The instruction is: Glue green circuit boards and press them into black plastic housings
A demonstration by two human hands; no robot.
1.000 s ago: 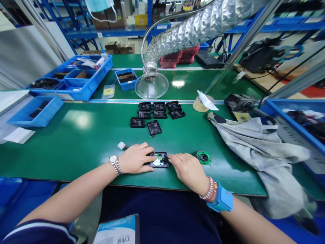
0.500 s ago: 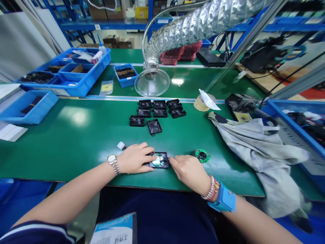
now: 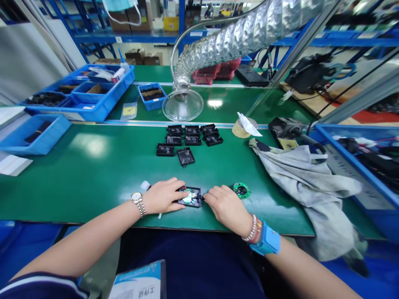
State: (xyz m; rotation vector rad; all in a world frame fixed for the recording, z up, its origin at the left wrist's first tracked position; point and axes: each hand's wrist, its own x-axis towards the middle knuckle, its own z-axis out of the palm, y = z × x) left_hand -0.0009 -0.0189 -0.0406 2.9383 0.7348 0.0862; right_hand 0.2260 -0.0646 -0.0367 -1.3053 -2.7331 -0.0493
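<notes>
Now your left hand (image 3: 162,196) clasps, fingers together, the black square plastic housing (image 3: 191,198) near the green mat's (image 3: 93,178) front edge. The curled fingertips of your right hand (image 3: 225,204) touch its right side. It is likely light and rigid, so hold it by the rims.

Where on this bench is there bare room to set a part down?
Free: the mat between the blue bin and the black housings. Crowded: front middle, where left hand and right hand touch a housing, beside the green ring and grey cloth.
</notes>
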